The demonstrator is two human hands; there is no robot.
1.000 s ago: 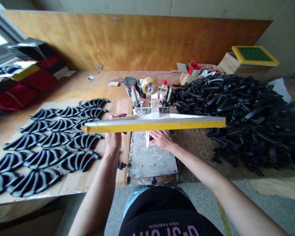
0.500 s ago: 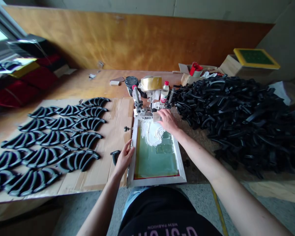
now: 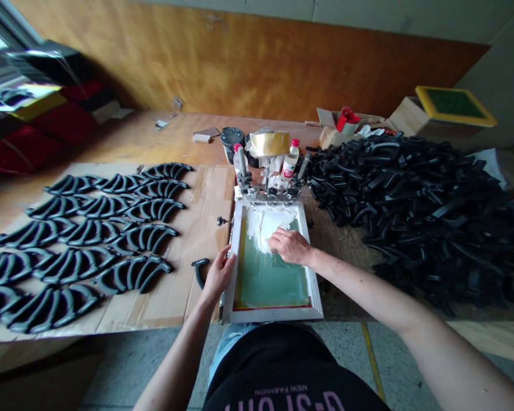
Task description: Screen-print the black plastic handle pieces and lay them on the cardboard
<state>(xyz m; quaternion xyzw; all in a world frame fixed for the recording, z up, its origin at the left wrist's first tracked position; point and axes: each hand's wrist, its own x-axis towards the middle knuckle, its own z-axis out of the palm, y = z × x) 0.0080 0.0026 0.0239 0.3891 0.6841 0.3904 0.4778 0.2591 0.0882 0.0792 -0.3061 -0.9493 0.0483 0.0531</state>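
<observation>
A white-framed printing screen [image 3: 273, 313] with green mesh lies flat before me, hinged at its far end to a clamp stand [image 3: 266, 188]. White ink [image 3: 268, 221] is spread over the far part of the mesh. My right hand [image 3: 289, 246] is closed on a squeegee, mostly hidden under the fingers, pressed on the mesh at the near edge of the ink. My left hand [image 3: 218, 274] grips the screen's left frame edge. A single black curved piece [image 3: 199, 269] lies just left of that hand.
Rows of black curved plastic pieces [image 3: 89, 234] lie on cardboard to the left. A big heap of the same pieces [image 3: 415, 197] fills the right. Behind the stand are a tape roll [image 3: 269, 142], a small bottle [image 3: 289, 161] and a black jar [image 3: 230, 138]. A second yellow-framed screen [image 3: 454, 104] rests far right.
The screen, raised one second ago, has come down flat. My right hand went from the metal plate under it to the squeegee and has drawn it toward me over the ink.
</observation>
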